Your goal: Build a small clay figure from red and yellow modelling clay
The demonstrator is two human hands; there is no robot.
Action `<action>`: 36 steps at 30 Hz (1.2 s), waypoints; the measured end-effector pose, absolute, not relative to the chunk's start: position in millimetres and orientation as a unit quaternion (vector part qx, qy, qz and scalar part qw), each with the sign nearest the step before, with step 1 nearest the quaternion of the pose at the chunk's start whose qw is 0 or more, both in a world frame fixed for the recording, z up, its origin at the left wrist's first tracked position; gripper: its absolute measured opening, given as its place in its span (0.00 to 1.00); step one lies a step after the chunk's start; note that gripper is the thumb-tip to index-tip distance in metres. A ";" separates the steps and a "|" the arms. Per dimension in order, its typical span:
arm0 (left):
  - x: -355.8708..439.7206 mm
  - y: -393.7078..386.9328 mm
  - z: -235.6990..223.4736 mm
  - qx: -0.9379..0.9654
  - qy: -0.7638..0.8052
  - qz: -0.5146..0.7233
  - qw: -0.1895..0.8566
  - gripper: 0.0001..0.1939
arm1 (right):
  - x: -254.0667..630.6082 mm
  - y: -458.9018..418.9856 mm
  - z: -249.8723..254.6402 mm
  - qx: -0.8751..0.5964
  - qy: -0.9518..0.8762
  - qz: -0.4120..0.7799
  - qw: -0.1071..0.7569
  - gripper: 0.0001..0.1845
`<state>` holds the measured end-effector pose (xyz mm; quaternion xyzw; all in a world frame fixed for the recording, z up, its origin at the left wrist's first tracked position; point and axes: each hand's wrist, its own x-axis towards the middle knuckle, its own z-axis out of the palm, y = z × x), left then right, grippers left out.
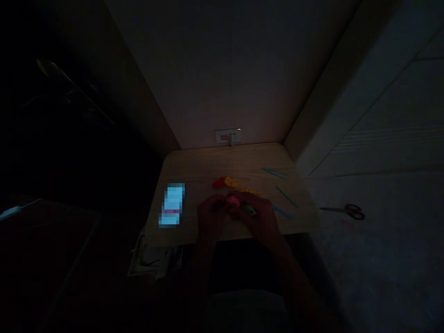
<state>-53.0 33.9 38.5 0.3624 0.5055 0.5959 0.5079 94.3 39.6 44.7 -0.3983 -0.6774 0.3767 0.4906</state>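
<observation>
The scene is very dark. My left hand [211, 213] and my right hand [258, 212] meet over the front of a small wooden table [194, 162], fingers closed round a small pink piece [233, 200]. Its kind is not clear. A dark purple bit [218, 205] shows at my left fingers, and a light green bit [249, 210] under my right fingers; whether they join the pink piece, I cannot tell. Just beyond lie a red piece [218, 182] and an orange-yellow piece [231, 182], touching. A bumpy yellow strip [252, 191] is partly behind my right hand.
A lit phone [172, 205], blurred by pixels, lies at the table's left. Several thin blue-green strips [286, 196] lie at the right. Scissors [347, 211] rest on the pale surface beyond the right edge. A wall socket [227, 136] with a plug sits behind the table.
</observation>
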 end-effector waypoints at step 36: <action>-42.1 15.1 45.0 0.374 0.396 0.611 0.574 0.23 | 85.0 16.7 59.7 -0.382 -0.322 0.701 0.509 0.21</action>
